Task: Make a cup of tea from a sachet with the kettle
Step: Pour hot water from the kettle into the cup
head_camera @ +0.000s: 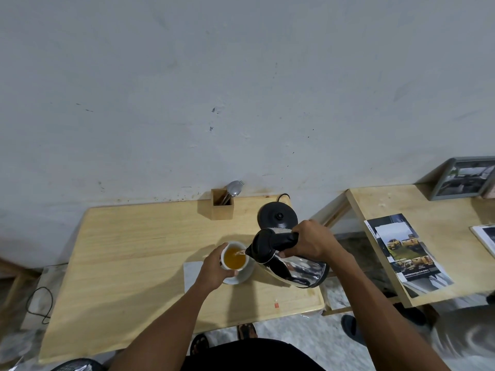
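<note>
On the wooden table (pixel 120 263), seen from the head camera, a white cup (pixel 235 257) stands on a white saucer (pixel 242 275), and the saucer sits partly on a pale napkin (pixel 191 271). The cup is already quite full of orange-brown tea. The left hand (pixel 214 269) is wrapped around the left side of the cup and holds it steady. The right hand (pixel 310 243) is closed tight around the black handle of the shiny kettle (pixel 289 261). The kettle is tipped over, with its spout pointing left and down at the cup, and its round body out to the right. A thin stream of water runs from the spout into the cup. So the cup lies just to the left of the right hand's grip, and the kettle's long line runs left to right across the table. The black kettle base (pixel 278 216) waits behind the kettle, near the wall, just beside the right hand. I think the pouring is almost done. The next move is likely to tip the kettle back up and carry it a little way back to its base. The right hand is the one nearer to it. A wooden box (pixel 222 207) with a spoon stands by the wall. I cannot see the tea sachet.
</note>
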